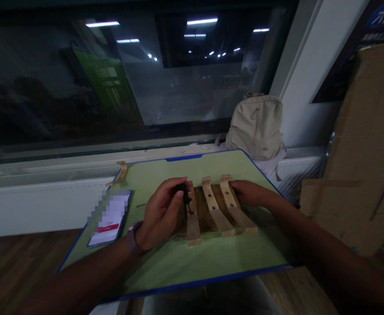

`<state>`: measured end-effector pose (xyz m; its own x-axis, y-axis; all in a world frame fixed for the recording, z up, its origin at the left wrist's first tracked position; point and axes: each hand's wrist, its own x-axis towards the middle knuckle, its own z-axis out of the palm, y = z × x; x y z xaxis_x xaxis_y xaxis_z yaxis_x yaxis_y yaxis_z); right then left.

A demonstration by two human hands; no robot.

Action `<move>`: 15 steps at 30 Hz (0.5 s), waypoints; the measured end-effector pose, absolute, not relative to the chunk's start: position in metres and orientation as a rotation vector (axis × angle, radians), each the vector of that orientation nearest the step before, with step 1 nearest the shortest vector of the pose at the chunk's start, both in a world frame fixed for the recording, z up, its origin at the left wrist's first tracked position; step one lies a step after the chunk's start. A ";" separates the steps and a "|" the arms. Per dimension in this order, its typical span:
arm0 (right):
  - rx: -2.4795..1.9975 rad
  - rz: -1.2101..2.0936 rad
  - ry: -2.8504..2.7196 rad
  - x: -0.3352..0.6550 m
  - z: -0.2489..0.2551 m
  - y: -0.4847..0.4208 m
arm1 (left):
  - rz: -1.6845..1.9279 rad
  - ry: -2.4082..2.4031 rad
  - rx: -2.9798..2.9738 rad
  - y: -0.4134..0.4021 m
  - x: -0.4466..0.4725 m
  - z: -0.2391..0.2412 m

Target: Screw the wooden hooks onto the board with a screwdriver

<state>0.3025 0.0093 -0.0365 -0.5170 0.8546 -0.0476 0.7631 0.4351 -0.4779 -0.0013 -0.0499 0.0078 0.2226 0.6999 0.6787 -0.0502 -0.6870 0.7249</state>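
A wooden rack (214, 210) with three light slats across a darker base lies on a green board with a blue edge (211, 258). My left hand (162, 210) is closed on a small dark tool (184, 194), its tip at the upper end of the left slat. At the rack's right side, my right hand (247, 192) rests with curled fingers against the top of the right slat.
A phone (111, 217) lies on the board's left part. A loose wooden piece (121, 171) sits at the board's far left corner. A beige backpack (256, 126) leans on the window ledge, and cardboard boxes (362, 144) stand at the right.
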 end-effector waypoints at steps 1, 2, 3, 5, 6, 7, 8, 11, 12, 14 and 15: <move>-1.425 0.665 -2.484 0.302 -0.036 0.009 | 1.504 0.566 1.872 -0.050 -0.001 0.008; -1.430 0.662 -2.485 0.302 -0.036 0.009 | 1.501 0.532 1.896 -0.050 -0.001 0.009; -1.435 0.658 -2.484 0.302 -0.036 0.009 | 1.515 0.505 1.931 -0.049 -0.001 0.011; -1.442 0.651 -2.481 0.302 -0.036 0.009 | 1.583 0.495 1.999 -0.046 -0.002 0.013; -1.444 0.646 -2.480 0.302 -0.036 0.009 | 1.618 0.511 2.025 -0.045 -0.003 0.014; -1.447 0.640 -2.479 0.302 -0.037 0.009 | 1.640 0.539 2.046 -0.044 -0.004 0.015; -1.450 0.635 -2.478 0.302 -0.037 0.010 | 1.643 0.575 2.058 -0.044 -0.005 0.014; -1.442 0.634 -2.483 0.303 -0.037 0.010 | 1.563 0.650 2.017 -0.046 -0.005 0.011; -1.435 0.637 -2.484 0.303 -0.037 0.009 | 1.532 0.654 1.977 -0.047 -0.005 0.011; -1.419 0.642 -2.484 0.303 -0.037 0.009 | 1.494 0.633 1.925 -0.049 -0.004 0.011; -1.420 0.643 -2.484 0.302 -0.036 0.009 | 1.488 0.614 1.942 -0.050 -0.004 0.012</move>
